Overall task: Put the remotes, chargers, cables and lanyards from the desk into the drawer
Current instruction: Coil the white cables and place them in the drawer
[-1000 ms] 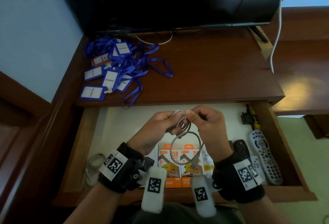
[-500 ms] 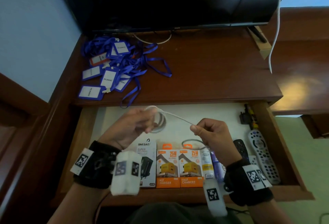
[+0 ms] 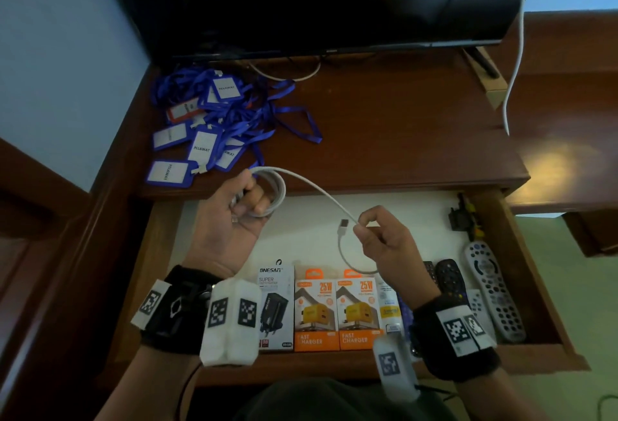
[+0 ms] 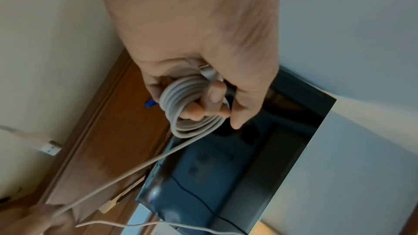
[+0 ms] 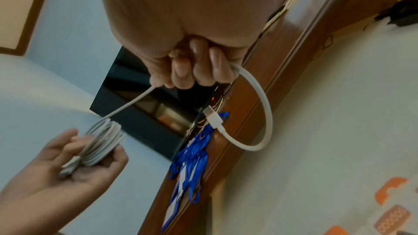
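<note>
A white USB cable [image 3: 321,193] stretches between my two hands above the open drawer [image 3: 521,273]. My left hand [image 3: 240,209] holds its coiled part [image 4: 190,112], fingers curled through the loops [image 5: 101,142]. Further right, my right hand [image 3: 378,236] pinches the loose end, and the USB plug [image 3: 343,223] hangs in a small loop below it [image 5: 213,117]. A heap of blue lanyards [image 3: 214,126] with badge holders lies on the desk's back left. Charger boxes [image 3: 337,313] and remotes [image 3: 495,290] lie in the drawer's front part.
A dark TV screen [image 3: 317,2] stands at the back of the wooden desk [image 3: 401,126]. A white cord [image 3: 518,52] hangs down at the right. A black plug adapter [image 3: 459,216] sits in the drawer's back right corner. A wall runs along the left.
My hands have drawn apart: the left moved up and left with the coil, palm turning up, while the right slid along the cable to its plug end. The cable now stretches between them.
</note>
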Demonstrator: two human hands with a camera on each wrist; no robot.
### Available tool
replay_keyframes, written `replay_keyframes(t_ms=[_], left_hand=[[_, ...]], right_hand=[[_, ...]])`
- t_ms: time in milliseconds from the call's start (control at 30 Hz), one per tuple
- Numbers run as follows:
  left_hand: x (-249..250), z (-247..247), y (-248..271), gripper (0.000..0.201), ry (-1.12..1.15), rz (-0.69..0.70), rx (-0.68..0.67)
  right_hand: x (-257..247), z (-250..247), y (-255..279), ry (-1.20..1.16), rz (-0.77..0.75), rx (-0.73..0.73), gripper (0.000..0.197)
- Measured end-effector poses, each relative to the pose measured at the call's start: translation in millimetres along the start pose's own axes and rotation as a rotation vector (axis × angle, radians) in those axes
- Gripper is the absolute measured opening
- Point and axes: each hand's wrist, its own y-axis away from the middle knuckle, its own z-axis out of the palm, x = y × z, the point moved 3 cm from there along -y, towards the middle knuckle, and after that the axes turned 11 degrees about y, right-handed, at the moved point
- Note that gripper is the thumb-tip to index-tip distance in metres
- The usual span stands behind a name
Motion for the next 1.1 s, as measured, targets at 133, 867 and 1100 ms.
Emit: replay_keyframes(t_ms=[133,867,1100], left_hand=[[-4.8,-1.4,-1.5,0.022,-0.116,0.057,0.103],[-37.9,18.4,12.8,0.039,-0.760,0.069,-0.020],[-45.3,16.4,18.8,0.046,-0.755,0.007,0.024]], right_hand=[[-5.2,12.8,1.9,0.138,-0.025,-0.045,0.027],[-56.3,6.4,0.8,0.065,-0.169,-0.176,0.027],[-48.5,-2.4,1.4,0.058,-0.142,-0.051,0.033]])
